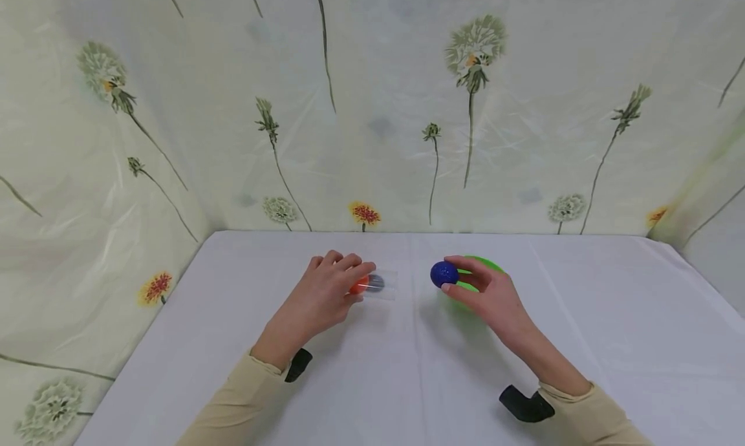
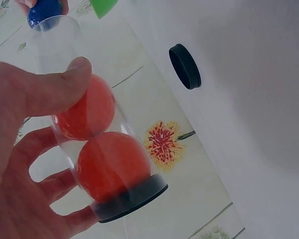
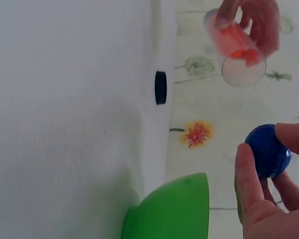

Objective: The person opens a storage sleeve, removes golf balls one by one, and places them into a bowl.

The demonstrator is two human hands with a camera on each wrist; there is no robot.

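Note:
My left hand [image 1: 326,291] grips a clear plastic tube [image 2: 60,40], thumb on one side and fingers around the other. Two orange balls [image 2: 114,167] sit inside, stacked against a black cap [image 2: 132,199] that closes the tube's far end. Its open end faces my right hand [image 1: 497,300]. Between thumb and fingertips, the right hand pinches a dark blue ball [image 1: 444,275] with a shiny, speckled surface, held off the table and a short way from the tube's mouth. Behind and below that hand stands a bright green bowl [image 3: 172,211], partly hidden by it in the head view.
A loose black cap [image 3: 161,87] stands on the white-covered table [image 1: 372,381] near the tube. Curtains with a dandelion print [image 1: 372,110] rise along the table's back and sides. Black straps [image 1: 526,405] show at both wrists beside beige sleeves.

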